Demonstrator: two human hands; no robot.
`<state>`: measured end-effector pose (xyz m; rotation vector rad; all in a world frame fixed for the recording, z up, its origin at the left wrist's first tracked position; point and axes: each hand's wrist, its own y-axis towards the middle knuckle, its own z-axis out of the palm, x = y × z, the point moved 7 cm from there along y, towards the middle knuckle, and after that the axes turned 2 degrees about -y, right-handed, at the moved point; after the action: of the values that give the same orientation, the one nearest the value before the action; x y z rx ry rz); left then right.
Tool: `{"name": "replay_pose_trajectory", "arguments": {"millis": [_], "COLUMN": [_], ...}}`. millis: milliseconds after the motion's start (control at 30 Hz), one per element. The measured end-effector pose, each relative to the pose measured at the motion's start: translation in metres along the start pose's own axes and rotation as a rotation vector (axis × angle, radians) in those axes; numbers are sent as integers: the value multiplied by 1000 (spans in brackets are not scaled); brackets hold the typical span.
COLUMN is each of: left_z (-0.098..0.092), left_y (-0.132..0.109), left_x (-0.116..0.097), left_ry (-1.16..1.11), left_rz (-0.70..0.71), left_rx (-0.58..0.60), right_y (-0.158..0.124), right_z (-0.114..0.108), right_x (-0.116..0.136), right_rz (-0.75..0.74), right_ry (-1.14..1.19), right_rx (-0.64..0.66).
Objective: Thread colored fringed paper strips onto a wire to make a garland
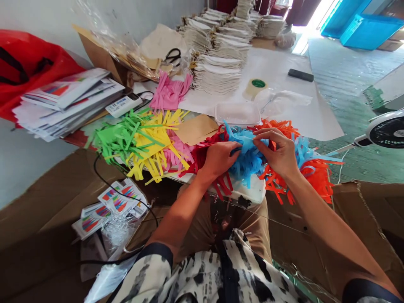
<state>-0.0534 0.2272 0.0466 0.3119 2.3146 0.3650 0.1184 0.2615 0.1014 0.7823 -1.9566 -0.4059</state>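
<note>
A bundle of light blue fringed strips [248,158], paper or thin fabric, lies between my hands at the near table edge. My left hand [221,158] is closed at its left side, fingers curled into the strips. With thumb and fingers pinched, my right hand [277,149] holds a blue strip at the upper right of the bundle. Dark red fringe [202,153] lies under and beside my left hand. Orange-red fringe [317,179] spreads around my right hand, with more blue strips on it. Yellow fringe [154,145], green fringe [121,136] and pink fringe [170,92] lie farther left.
Behind the bundle stand a white plastic tray [237,113], a tape roll [256,87] and a dark phone-like object [300,75]. Stacks of corded white pieces [217,73] fill the back. Scissors [173,55] and printed cards [67,99] lie left; a fan [388,129] stands right.
</note>
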Motion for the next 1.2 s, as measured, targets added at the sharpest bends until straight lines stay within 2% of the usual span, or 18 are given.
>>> {"name": "replay_pose_trajectory", "arguments": {"millis": [167,300,400,500,600,667,767,900,1000,1133,1200], "left_z": [4,-2,-6,-10,-9,-5,0,-10,-14,-8,-4], "left_y": [7,14,17,15,11,8,7,8,9,8,6], "left_x": [-9,-19,-24,-30,-39,-42,-40,-37,-37,-39,-41], "left_ry": [292,416,469,486,441,420,429,441,480,580,625], "left_rz": [-36,5,24,51,95,108,92,80,66,52,77], "left_rx": [18,0,33,60,61,88,148,109,92,118,129], "right_y": [7,4,-6,-15,-15,-10,-1,5,6,11,15], "right_z": [-30,-63,-78,-75,-63,-59,-60,-72,-75,-70,-76], "right_x": [1,-4,-10,-7,8,21,40,60,63,56,54], "right_rz": [33,37,65,105,93,68,11,-77,-96,-77,-62], "right_ry": [-11,-2,-59,-95,-162,-188,-221,-250,-283,-339,-311], "right_rx": [-113,-184,-205,-177,-135,-153,-179,-237,-235,-166,-206]}}
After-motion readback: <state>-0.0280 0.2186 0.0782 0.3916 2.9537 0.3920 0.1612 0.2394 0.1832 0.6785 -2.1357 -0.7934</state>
